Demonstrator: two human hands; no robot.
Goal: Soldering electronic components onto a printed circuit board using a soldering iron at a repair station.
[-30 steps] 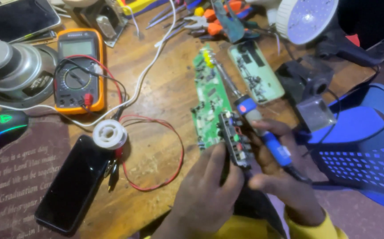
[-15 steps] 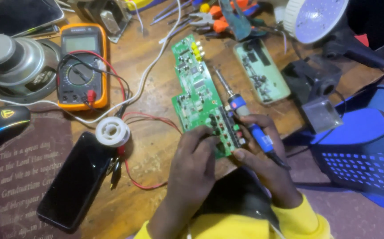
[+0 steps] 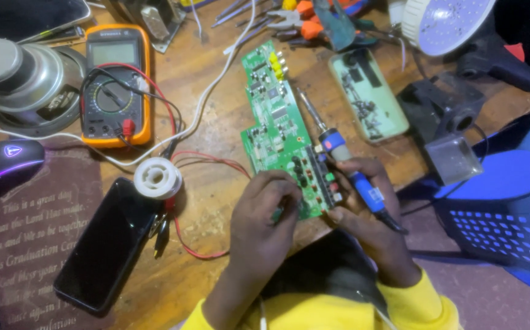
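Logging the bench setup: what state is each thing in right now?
Green circuit board: flat on table, near end held by left hand.
Soldering iron: in right hand, tip beside board.
Multimeter: leads plugged in, display blank.
Black phone: screen dark.
Mouse: lit.
Lamp: on.

free: bare wood left of circuit board (image 3: 277,122) | blocked: solder spool (image 3: 157,178), red wire (image 3: 207,160), multimeter (image 3: 115,85)

Orange multimeter (image 3: 115,85), black phone (image 3: 106,244), speaker (image 3: 17,76)
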